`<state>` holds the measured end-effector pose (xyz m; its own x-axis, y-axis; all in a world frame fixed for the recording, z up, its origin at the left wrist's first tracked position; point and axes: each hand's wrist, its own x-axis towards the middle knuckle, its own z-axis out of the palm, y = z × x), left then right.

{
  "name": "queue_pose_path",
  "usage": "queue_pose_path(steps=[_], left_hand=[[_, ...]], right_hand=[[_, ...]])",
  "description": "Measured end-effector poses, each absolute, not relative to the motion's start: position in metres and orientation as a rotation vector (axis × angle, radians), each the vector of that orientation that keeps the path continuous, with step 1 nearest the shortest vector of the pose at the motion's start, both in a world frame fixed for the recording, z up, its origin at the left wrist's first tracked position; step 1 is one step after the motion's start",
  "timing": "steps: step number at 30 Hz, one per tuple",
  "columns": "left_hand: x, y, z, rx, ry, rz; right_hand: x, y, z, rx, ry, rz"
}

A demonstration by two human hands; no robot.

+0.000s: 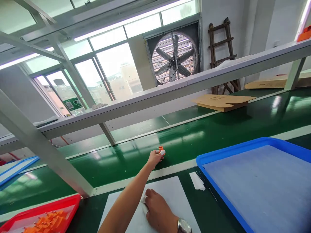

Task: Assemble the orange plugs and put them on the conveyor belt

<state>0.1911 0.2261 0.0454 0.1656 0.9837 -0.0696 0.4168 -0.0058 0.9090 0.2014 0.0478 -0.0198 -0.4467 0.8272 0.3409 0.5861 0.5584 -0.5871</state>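
Work at a belt, viewed from beside the bench. The person's L hand (155,157) is holding a small orange piece (161,148), fingers closing narrowly on it, w/ a white cover showing at the thumb tip. Hand & piece are hanging out over the green belt (187,142), past its pale near edge; whether the piece is touching the belt, I can't tell. The R hand (159,208) is resting, fingers curling in, on a white sheet (173,191); white covers are showing on its digits too, & whether it's gripping anything under the palm, I can't tell. A silver watch (184,225) is circling the R wrist. At lower L, a red tray (75,207) is holding a heap of orange pcs. (52,221). At R, a blue tray (264,140) is standing w/ a pale liner covering its floor; a white scrap (197,182) is lying b/w it & the sheet. Farther back, a flat cardboard box (221,102) is sitting across the belt's far side. A long shelf (145,100) is running above, a clear bottle w/ green label (68,95) standing on it at L. Bkgd.: a lg. wall fan (174,60) is facing us, & a wooden ladder (221,42) is leaning nearby.
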Motion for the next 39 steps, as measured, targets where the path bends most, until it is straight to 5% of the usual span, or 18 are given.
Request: queue_pose_path(steps=[10, 19, 30, 39], left_hand=[[0.059, 0.068, 0.068, 1.358, 0.959, 0.951], [0.007, 0.011, 0.035, 1.296, 1.027, 0.915], [0.004, 0.010, 0.009, 1.831, 1.391, 1.023], [0.007, 0.007, 0.003, 1.419, 1.247, 1.181]], right_hand=[[0.207, 0.042, -0.010, -1.104, -1.997, 0.669], [0.206, 0.050, 0.006, -0.821, -1.244, 1.688], [0.199, 0.036, 0.000, -1.013, -1.390, 1.439], [0.193, 0.027, 0.004, -1.101, -1.438, 1.320]])
